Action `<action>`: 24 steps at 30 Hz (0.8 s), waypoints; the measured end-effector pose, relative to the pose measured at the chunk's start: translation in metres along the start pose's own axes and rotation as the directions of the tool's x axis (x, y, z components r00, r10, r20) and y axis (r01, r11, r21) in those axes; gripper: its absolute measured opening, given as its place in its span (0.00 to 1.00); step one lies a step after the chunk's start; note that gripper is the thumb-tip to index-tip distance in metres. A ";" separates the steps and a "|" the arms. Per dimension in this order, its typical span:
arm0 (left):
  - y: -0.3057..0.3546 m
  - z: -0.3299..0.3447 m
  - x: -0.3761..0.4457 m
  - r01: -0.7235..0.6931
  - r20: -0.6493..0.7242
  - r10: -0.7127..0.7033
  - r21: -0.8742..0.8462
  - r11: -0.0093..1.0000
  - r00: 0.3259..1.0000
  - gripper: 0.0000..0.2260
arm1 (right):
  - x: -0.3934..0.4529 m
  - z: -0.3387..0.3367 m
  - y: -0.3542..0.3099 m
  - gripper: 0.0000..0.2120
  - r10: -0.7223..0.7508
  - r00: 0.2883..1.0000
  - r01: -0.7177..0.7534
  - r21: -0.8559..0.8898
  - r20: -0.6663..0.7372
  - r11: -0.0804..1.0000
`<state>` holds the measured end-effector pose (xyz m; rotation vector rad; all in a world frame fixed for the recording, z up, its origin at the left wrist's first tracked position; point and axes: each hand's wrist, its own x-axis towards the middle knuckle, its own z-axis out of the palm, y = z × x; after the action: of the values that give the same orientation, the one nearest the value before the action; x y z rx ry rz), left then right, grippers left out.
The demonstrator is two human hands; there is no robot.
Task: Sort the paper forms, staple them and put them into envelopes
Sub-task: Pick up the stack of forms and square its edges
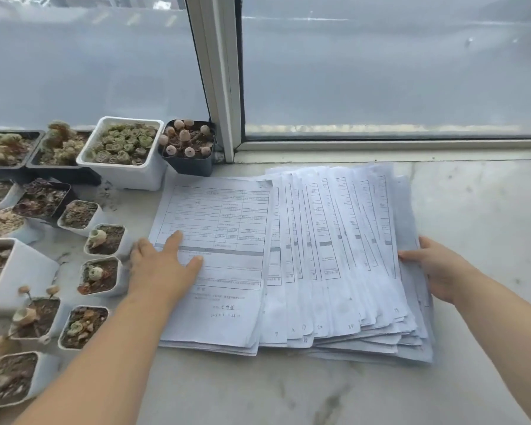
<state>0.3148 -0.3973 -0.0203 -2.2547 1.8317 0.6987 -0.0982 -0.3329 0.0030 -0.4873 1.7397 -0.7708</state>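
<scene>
Left hand [163, 265] lies flat, fingers spread, pressing on the top sheet at the fan's left side, probably to pin it; right hand [436, 268] grips the fan's right edge, thumb on top, fingers hidden beneath, likely to square it up; paper forms [288, 259] lie fanned mid-counter, between the hands; sorting looks barely begun; no stapler or envelopes visible; small succulent pots [105, 240] crowd the counter's [288, 394] left edge; white planter [126, 151] at the rear by the window frame [218, 87].
</scene>
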 end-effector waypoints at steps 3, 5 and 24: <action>0.017 0.007 -0.011 -0.002 -0.016 0.001 -0.046 0.999 1.000 0.31 | -0.002 0.038 -0.012 0.12 -0.012 0.997 0.010 0.021 0.075 1.000; 0.029 0.013 -0.021 -0.037 -0.043 0.034 -0.056 0.998 0.998 0.31 | -0.004 0.077 -0.013 0.13 -0.006 0.988 0.006 0.002 0.154 1.000; 0.013 0.045 -0.114 -0.140 -0.004 0.161 -0.520 0.843 0.987 0.47 | -0.084 0.086 0.030 0.17 0.104 0.963 -0.148 0.167 0.250 0.975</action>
<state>0.2739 -0.2818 -0.0067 -2.3768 2.0026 1.4089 0.0105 -0.2770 0.0244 -0.3248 1.4446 -0.7407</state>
